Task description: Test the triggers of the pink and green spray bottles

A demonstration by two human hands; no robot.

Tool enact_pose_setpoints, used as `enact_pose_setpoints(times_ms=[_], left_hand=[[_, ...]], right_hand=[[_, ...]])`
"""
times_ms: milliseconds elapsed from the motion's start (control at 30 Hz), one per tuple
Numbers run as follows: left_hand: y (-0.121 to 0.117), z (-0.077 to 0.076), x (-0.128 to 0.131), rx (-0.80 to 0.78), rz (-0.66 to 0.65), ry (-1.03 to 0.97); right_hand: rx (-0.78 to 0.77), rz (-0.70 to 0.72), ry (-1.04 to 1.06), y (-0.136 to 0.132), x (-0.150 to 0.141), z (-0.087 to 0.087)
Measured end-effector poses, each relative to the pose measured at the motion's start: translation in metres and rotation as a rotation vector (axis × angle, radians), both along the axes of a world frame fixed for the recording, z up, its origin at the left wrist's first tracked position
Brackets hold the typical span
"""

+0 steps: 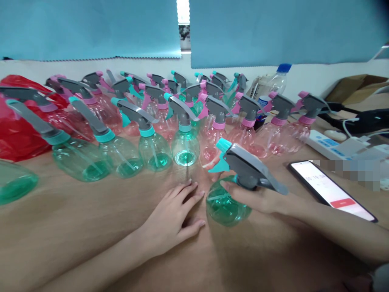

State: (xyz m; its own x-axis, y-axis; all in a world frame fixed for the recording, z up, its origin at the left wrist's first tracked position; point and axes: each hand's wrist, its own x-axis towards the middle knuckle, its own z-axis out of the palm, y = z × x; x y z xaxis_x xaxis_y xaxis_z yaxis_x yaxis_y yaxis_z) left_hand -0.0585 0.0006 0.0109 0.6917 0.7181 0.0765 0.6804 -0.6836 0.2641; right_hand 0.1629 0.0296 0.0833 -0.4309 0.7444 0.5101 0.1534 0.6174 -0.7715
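My right hand (258, 198) is closed round the neck of a green spray bottle (226, 205) with a grey trigger head and teal nozzle (246, 166). The bottle stands on the wooden table (91, 227) in front of me. My left hand (173, 217) lies flat on the table just left of that bottle, fingers stretched out and apart, holding nothing. Behind them stands a row of green spray bottles (185, 144), and further back several pink ones (246, 129).
A red plastic bag (18, 129) lies at far left. A phone (331, 188) with a lit screen rests at right, beside a white power strip (328, 146) with cables. A clear water bottle (273, 83) stands at the back by the blue-covered wall.
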Motion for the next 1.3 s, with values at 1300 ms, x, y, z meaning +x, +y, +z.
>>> enact_pose_setpoints(times_ms=[1300], left_hand=[[-0.0008,0.0002,-0.0012,0.011,-0.006,-0.004]], right_hand=[[-0.097,0.015,-0.007,-0.0011,0.0014,-0.0051]])
